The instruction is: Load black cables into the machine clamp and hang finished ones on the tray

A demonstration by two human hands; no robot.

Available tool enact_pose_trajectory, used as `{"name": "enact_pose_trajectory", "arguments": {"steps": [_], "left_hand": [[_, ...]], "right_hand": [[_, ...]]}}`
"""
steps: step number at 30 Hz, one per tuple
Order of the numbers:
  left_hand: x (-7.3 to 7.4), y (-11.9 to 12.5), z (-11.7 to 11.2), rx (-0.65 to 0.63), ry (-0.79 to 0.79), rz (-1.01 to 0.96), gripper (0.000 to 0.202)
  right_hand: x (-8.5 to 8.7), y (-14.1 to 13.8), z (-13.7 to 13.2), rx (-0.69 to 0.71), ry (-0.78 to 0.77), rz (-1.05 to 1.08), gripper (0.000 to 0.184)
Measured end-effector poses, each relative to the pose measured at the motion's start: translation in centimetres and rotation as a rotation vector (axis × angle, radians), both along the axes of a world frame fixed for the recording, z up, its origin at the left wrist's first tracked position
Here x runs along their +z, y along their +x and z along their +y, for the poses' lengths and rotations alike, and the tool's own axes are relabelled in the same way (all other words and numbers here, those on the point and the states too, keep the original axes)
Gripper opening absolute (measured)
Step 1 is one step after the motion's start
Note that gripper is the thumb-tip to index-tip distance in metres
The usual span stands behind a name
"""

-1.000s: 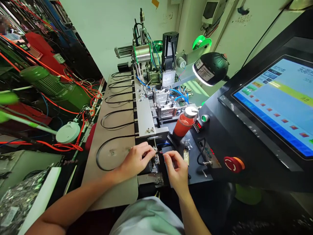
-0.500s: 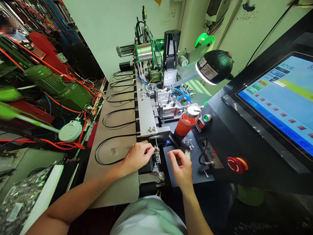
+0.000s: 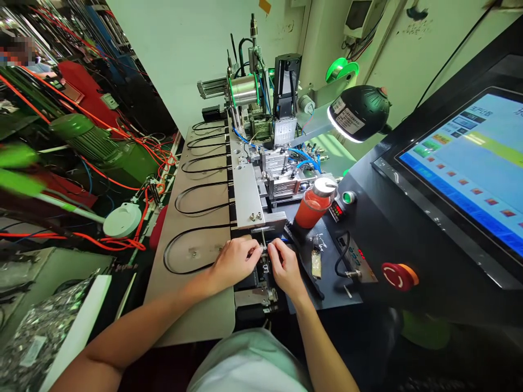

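Beyond the right hand (image 3: 285,267) stood an orange bottle (image 3: 314,206) with a metal cap, and farther right were a red emergency stop button (image 3: 397,275) and a touchscreen (image 3: 461,174). Well beyond the left hand (image 3: 235,262) sat a green electric motor (image 3: 87,139) among red cables (image 3: 110,182), and a crinkled foil bag (image 3: 47,321) lay nearer that hand.

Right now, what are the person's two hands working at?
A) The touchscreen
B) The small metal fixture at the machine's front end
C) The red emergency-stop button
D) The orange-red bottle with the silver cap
B: the left hand and right hand come together at the small metal fixture, while the orange-red bottle with a silver cap stands beyond them, untouched.
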State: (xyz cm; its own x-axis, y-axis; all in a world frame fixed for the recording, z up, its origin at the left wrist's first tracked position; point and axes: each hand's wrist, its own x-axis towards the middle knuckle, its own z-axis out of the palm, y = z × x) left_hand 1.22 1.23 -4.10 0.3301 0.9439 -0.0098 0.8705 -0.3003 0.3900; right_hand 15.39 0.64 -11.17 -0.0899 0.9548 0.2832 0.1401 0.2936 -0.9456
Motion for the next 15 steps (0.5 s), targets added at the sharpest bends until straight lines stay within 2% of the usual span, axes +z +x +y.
{"name": "enact_pose_trajectory", "arguments": {"steps": [4,9,12,15], "left_hand": [[-0.5,-0.9,-0.8,-0.097,0.234,0.043,0.020],[-0.6,-1.6,-1.3,-0.381,0.492,0.253,0.029],[-0.3,-1.3,-1.3,-0.517,0.558,0.379,0.029],[-0.1,-1.3,-1.2,-0.504,0.543,0.378,0.028]], "right_hand": [[-0.3,-0.4,-0.2,-0.026,-0.007,0.072,0.031],[-0.6,-0.4,-0.1,-0.003,-0.050,0.122,0.031],[-0.8,-0.4,0.1,-0.004,-0.067,0.121,0.033],[-1.0,0.0,0.2,-0.004,-0.067,0.103,0.034]]}}
